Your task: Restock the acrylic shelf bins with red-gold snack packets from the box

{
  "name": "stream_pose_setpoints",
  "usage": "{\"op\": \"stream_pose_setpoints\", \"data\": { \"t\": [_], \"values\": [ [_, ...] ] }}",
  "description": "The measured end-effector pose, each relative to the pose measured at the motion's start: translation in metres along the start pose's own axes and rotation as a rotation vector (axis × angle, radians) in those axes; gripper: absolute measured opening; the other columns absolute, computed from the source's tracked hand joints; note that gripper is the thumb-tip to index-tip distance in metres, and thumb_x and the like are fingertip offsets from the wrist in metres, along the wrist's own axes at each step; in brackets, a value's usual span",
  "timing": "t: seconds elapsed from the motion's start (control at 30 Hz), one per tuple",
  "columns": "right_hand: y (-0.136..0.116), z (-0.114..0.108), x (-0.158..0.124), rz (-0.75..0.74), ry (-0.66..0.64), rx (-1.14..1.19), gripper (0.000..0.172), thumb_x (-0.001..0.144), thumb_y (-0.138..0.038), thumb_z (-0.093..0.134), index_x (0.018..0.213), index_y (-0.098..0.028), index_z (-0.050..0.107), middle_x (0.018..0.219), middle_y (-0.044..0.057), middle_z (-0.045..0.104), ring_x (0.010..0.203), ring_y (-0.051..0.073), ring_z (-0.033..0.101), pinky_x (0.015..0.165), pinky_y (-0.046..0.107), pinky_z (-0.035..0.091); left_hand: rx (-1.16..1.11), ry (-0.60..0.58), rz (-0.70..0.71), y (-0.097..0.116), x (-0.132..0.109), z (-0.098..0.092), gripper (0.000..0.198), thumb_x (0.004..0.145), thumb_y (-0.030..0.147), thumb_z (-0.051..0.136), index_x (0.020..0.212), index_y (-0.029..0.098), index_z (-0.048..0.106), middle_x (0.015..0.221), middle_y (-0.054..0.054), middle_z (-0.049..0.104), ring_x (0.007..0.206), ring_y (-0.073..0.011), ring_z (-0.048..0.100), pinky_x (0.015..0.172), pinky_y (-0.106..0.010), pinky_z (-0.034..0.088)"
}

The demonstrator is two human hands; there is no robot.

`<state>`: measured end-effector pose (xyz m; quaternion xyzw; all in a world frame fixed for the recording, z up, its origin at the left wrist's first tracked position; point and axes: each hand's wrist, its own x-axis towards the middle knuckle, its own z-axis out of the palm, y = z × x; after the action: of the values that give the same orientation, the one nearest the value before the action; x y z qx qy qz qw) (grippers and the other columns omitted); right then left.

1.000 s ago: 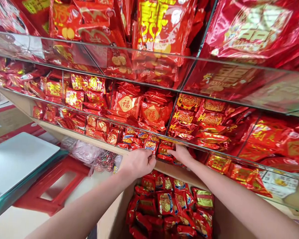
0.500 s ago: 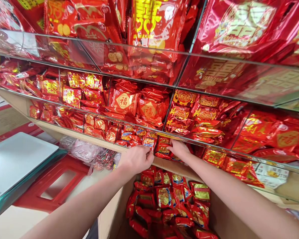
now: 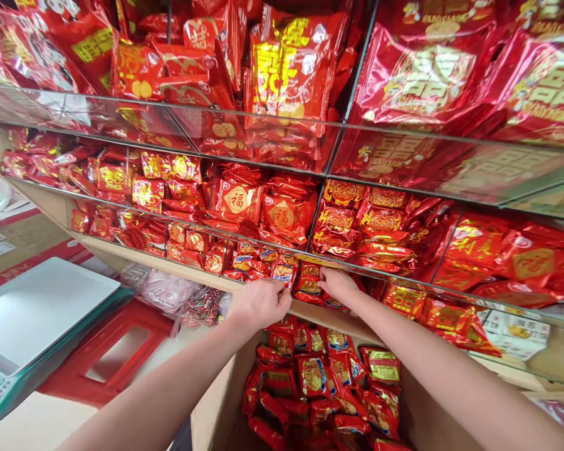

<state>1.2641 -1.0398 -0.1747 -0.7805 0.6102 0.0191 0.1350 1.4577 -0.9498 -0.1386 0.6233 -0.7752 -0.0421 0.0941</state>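
Left hand [image 3: 262, 303]: curled; whether grasping, I cannot tell. Right hand [image 3: 338, 284]: at small red-and-gold foil packets [image 3: 308, 282], wood-edged bottom shelf [image 3: 192, 274]; grip hidden from me. Above left: square red plastic packets [image 3: 237, 200], marked 福.

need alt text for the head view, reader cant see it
A person's left hand and right hand reach to the lowest row of shelves packed with red packets. Below is an open box of more packets; a scale shows at left.
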Motion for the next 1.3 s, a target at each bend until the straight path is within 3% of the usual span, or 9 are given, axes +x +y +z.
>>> {"op": "stream_pose_setpoints", "data": {
  "t": [0.23, 0.3, 0.37, 0.43, 0.53, 0.63, 0.83, 1.07, 1.3],
  "values": [
    [-0.011, -0.031, -0.108, -0.157, 0.167, 0.134, 0.021, 0.082, -0.036, 0.04, 0.089, -0.022, 0.053, 0.096, 0.003, 0.058, 0.093, 0.016, 0.05, 0.082, 0.027, 0.036, 0.018, -0.023, -0.057, 0.0, -0.001, -0.001, 0.039, 0.08, 0.04, 0.026, 0.074, 0.022, 0.061, 0.078, -0.004, 0.064, 0.073, -0.0187, 0.058, 0.064, -0.027, 0.038],
    [-0.014, -0.015, -0.155, -0.311, 0.28, 0.217, 0.023, 0.085, -0.032, 0.033, 0.085, -0.022, 0.053, 0.09, 0.003, 0.058, 0.088, 0.015, 0.05, 0.082, 0.027, 0.036, 0.03, -0.03, -0.063, 0.002, -0.001, -0.002, 0.041, 0.08, 0.04, 0.025, 0.076, 0.022, 0.061, 0.08, -0.005, 0.065, 0.074, -0.0191, 0.059, 0.064, -0.027, 0.039],
    [-0.011, 0.021, -0.191, -0.411, 0.185, 0.204, 0.021, 0.084, -0.028, 0.035, 0.084, -0.023, 0.056, 0.088, 0.004, 0.059, 0.086, 0.017, 0.051, 0.082, 0.03, 0.036, 0.05, -0.037, -0.068, 0.004, 0.0, -0.005, 0.042, 0.08, 0.041, 0.024, 0.077, 0.022, 0.061, 0.082, -0.005, 0.065, 0.076, -0.0193, 0.059, 0.064, -0.027, 0.038],
    [0.002, 0.066, -0.209, -0.227, 0.117, 0.159, 0.02, 0.079, -0.025, 0.045, 0.096, -0.022, 0.056, 0.111, 0.007, 0.052, 0.104, 0.021, 0.045, 0.091, 0.034, 0.031, 0.079, -0.045, -0.066, 0.007, -0.001, -0.007, 0.042, 0.081, 0.04, 0.023, 0.077, 0.021, 0.061, 0.084, -0.005, 0.065, 0.078, -0.0194, 0.058, 0.064, -0.026, 0.038],
    [0.032, 0.124, -0.213, 0.287, -0.034, 0.056, 0.075, 0.056, -0.023, 0.07, 0.123, -0.016, 0.037, 0.133, 0.017, 0.025, 0.121, 0.033, 0.024, 0.095, 0.041, 0.025, 0.127, -0.066, -0.058, 0.01, -0.002, -0.011, 0.044, 0.081, 0.04, 0.021, 0.078, 0.022, 0.061, 0.087, -0.005, 0.065, 0.08, -0.0195, 0.058, 0.064, -0.026, 0.038],
    [0.058, 0.148, -0.212, 0.42, -0.091, 0.085, 0.09, 0.046, -0.026, 0.076, 0.125, -0.021, 0.033, 0.134, 0.018, 0.02, 0.12, 0.036, 0.024, 0.09, 0.046, 0.026, 0.167, -0.1, -0.052, 0.015, -0.004, -0.014, 0.045, 0.081, 0.039, 0.019, 0.082, 0.022, 0.061, 0.091, -0.005, 0.064, 0.081, -0.0214, 0.058, 0.064, -0.027, 0.038],
    [0.074, 0.142, -0.229, 0.468, -0.026, 0.178, 0.075, 0.045, -0.035, 0.077, 0.112, -0.025, 0.045, 0.131, 0.016, 0.024, 0.112, 0.032, 0.031, 0.079, 0.039, 0.035, 0.214, -0.159, -0.044, 0.029, -0.01, -0.015, 0.047, 0.081, 0.038, 0.016, 0.087, 0.02, 0.059, 0.095, -0.01, 0.062, 0.084, -0.0256, 0.056, 0.066, -0.031, 0.039],
    [0.072, 0.135, -0.248, 0.487, 0.145, 0.27, 0.025, 0.084, -0.026, 0.04, 0.105, -0.018, 0.049, 0.11, 0.007, 0.047, 0.106, 0.022, 0.038, 0.085, 0.04, 0.031, 0.246, -0.156, -0.063, 0.041, -0.022, -0.02, 0.05, 0.082, 0.037, 0.013, 0.094, 0.018, 0.057, 0.097, -0.014, 0.06, 0.087, -0.0299, 0.054, 0.067, -0.035, 0.039],
    [0.071, 0.112, -0.254, 0.423, 0.337, 0.559, 0.027, 0.07, -0.02, 0.057, 0.096, -0.014, 0.052, 0.099, 0.011, 0.056, 0.097, 0.022, 0.048, 0.08, 0.033, 0.036, 0.233, -0.138, -0.082, 0.046, -0.03, -0.031, 0.053, 0.081, 0.043, 0.015, 0.087, 0.014, 0.059, 0.087, -0.017, 0.062, 0.084, -0.0317, 0.056, 0.069, -0.036, 0.04]
  ]
}}
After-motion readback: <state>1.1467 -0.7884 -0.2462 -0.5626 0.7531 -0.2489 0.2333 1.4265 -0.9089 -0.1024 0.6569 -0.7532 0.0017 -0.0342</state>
